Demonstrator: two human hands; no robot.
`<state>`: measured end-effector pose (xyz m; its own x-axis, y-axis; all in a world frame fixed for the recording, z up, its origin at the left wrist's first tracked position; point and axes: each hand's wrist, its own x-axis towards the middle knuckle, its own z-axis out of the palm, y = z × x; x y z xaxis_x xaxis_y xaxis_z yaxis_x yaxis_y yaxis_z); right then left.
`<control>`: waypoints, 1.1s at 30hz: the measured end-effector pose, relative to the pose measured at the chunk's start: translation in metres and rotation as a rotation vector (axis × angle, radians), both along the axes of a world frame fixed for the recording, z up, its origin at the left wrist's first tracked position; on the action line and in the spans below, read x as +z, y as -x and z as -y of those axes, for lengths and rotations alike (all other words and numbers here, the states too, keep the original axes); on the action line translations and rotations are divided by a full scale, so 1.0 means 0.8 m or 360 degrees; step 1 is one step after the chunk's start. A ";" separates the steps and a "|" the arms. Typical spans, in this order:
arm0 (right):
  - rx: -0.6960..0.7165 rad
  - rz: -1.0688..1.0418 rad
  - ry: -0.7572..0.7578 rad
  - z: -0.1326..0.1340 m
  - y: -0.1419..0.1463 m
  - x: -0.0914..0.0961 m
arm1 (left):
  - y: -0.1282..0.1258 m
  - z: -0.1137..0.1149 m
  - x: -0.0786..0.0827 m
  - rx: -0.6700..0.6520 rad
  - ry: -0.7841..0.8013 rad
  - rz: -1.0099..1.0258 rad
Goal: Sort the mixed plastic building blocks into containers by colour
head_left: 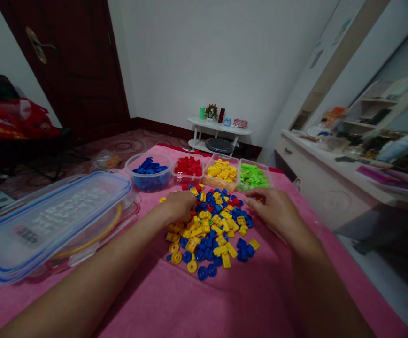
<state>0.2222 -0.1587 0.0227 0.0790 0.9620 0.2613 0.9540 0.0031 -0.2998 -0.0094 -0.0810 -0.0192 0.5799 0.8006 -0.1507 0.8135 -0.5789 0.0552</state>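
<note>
A loose pile of plastic building bricks [207,230], mostly yellow and blue with some red pieces and round wheel-like parts, lies on the pink cloth [196,305]. My left hand [180,205] is at the pile's left side, its fingers curled down; whatever they grip is hidden. At the right edge of the pile is my right hand [272,209], thumb and forefinger closed around a small red brick [260,199], partly hidden. Behind the pile stand clear containers: a round tub [150,180] of blue bricks, then boxes of red bricks [188,165], yellow bricks [222,170] and green bricks [253,176].
Clear plastic lids [59,216] with blue and red edging are stacked at the left of the cloth. Beyond the table, a small white stand [219,127] holds ornaments by the wall. A cluttered white dresser [330,169] stands to the right, a dark door [66,61] at back left.
</note>
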 end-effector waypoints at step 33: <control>0.0470 -0.0605 -0.0367 0.003 0.045 -0.007 | -0.017 0.013 0.016 0.0048 0.1396 0.1640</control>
<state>0.1864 -0.1613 0.0174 -0.0561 0.8787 0.4740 0.7268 0.3614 -0.5841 0.0041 -0.0911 -0.0063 0.7224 0.6801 -0.1251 0.1901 -0.0214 0.9815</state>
